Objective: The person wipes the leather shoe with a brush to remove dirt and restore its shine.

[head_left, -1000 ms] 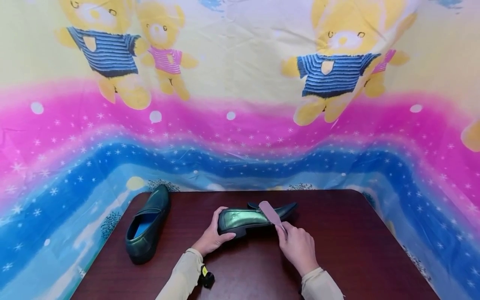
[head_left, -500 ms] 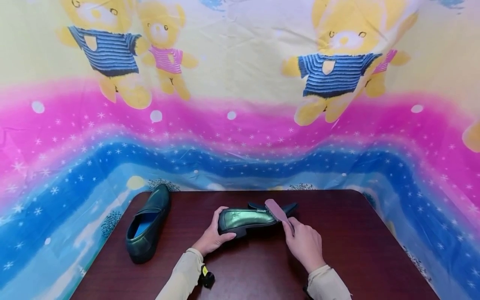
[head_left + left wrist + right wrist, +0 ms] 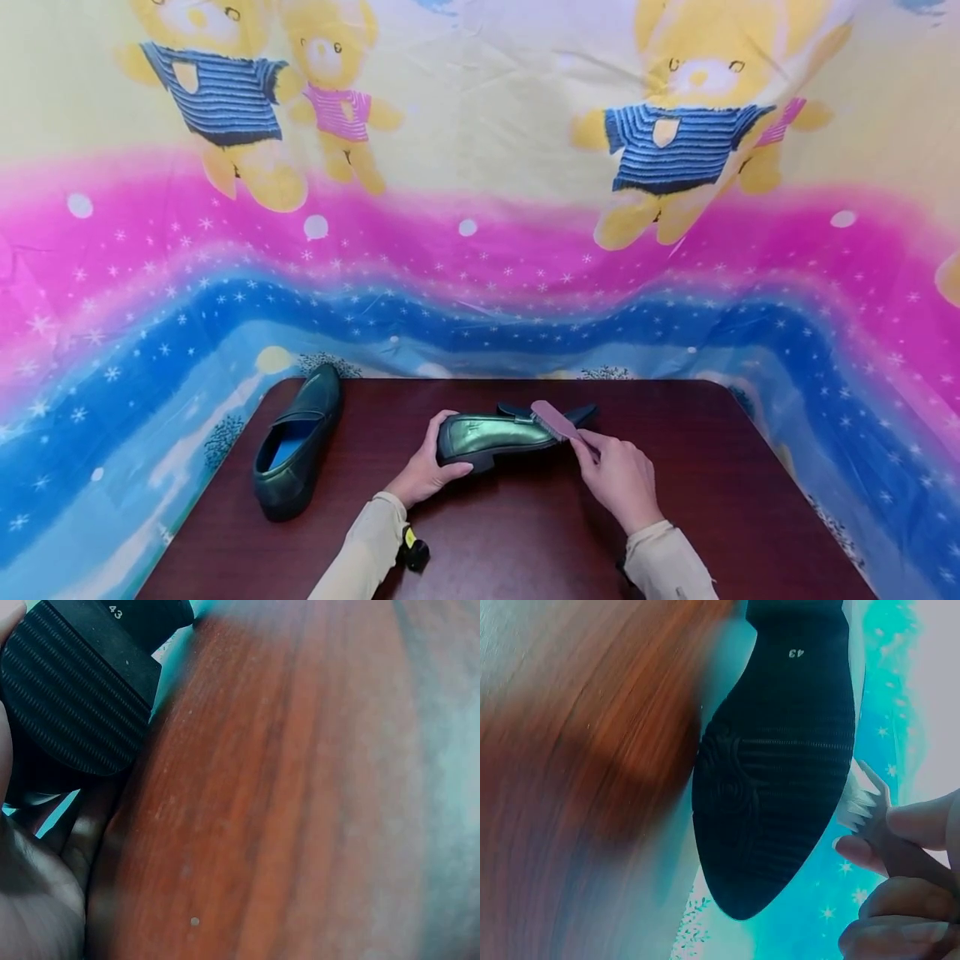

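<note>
My left hand [image 3: 426,468] grips the heel end of a dark green loafer [image 3: 491,435], which lies tilted on its side with the toe pointing right. Its ribbed black heel [image 3: 75,697] shows close up in the left wrist view. In my right hand [image 3: 621,478] is a brush with a mauve back [image 3: 553,419], pinched by the handle. Pale bristles [image 3: 857,804] touch the shoe's upper near its front. The black sole [image 3: 780,765], marked 43, faces the right wrist camera.
A second green loafer [image 3: 295,446] with a blue insole stands at the table's left side. The dark red-brown table [image 3: 480,533] ends at a printed cloth [image 3: 465,283] hung behind and beside it.
My right hand and the brush have shifted right along the shoe, toward its toe. The left hand and the held loafer have stayed nearly in place.
</note>
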A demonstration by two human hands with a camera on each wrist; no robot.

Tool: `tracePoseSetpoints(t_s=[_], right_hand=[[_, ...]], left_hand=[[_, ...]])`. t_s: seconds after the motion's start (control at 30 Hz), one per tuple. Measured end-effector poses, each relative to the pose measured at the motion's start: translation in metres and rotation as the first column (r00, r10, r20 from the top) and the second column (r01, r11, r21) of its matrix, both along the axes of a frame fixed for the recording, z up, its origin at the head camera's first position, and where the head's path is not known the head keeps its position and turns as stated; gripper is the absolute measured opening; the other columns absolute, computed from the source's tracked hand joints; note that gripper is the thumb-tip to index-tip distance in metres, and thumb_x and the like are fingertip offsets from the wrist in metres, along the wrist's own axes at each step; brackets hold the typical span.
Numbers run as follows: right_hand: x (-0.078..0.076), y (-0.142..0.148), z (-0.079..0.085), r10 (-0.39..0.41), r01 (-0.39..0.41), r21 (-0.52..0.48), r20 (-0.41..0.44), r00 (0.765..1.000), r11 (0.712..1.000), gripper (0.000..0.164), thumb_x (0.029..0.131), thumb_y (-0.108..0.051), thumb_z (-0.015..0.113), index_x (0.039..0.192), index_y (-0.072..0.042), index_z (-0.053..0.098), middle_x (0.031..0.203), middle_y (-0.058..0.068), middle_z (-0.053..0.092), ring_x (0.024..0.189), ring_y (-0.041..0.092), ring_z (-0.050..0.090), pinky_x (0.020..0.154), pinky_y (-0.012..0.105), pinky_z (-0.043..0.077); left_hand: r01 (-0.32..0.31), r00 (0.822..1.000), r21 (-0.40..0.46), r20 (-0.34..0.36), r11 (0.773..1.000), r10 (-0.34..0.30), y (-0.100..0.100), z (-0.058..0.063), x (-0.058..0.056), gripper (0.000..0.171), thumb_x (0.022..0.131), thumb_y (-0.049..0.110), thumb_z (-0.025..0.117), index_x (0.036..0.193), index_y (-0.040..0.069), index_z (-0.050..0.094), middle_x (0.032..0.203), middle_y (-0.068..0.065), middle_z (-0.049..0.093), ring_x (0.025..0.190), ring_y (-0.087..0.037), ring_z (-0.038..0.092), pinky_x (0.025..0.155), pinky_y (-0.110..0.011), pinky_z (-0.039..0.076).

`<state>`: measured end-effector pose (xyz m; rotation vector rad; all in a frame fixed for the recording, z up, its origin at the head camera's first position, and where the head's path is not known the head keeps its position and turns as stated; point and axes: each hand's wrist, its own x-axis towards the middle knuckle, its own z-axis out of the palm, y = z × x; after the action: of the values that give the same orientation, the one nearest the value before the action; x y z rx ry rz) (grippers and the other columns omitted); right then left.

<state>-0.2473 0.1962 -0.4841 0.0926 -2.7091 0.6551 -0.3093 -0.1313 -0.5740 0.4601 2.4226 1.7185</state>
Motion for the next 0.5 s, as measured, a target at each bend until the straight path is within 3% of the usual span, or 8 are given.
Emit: tracePoseSetpoints(t_s=[0.2,0.33,0.5], right_hand=[[-0.007,0.015,0.0,-0.033,0.033,-0.001,0.025,0.999,0.999,0.032,0.098,-0.034,0.071,0.124,-0.017,0.078,0.061,-0.003,0.063,0.051,0.015,0.045,0.046,0.032,0.034],[-0.016,0.033,-0.003,-0.075,0.075,0.027,0.01,0.997,0.997,0.033,0.098,-0.034,0.069,0.123,-0.015,0.078,0.079,0.009,0.075,0.059,0.021,0.056,0.048,0.035,0.039],[-0.026,0.047,-0.009,-0.099,0.098,0.031,0.028,0.995,0.995,0.034,0.098,-0.033,0.068,0.125,-0.013,0.077,0.084,0.011,0.076,0.061,0.021,0.058,0.049,0.035,0.039]], left_hand=[[0.007,1.0,0.006,-0.007,1.0,-0.007,-0.001,-0.001,-0.002,0.092,0.089,0.035,0.083,0.158,0.034,0.022,0.149,-0.009,0.046,0.118,-0.025,0.058,0.102,-0.042,0.047],[0.013,1.0,0.008,-0.01,1.0,-0.013,0.0,-0.001,-0.003,0.093,0.089,0.034,0.083,0.158,0.033,0.022,0.148,-0.01,0.047,0.118,-0.025,0.059,0.102,-0.042,0.047],[0.009,1.0,0.008,-0.009,1.0,-0.009,-0.001,-0.001,-0.002,0.092,0.088,0.033,0.083,0.158,0.036,0.023,0.148,-0.009,0.047,0.118,-0.024,0.058,0.103,-0.043,0.045]])
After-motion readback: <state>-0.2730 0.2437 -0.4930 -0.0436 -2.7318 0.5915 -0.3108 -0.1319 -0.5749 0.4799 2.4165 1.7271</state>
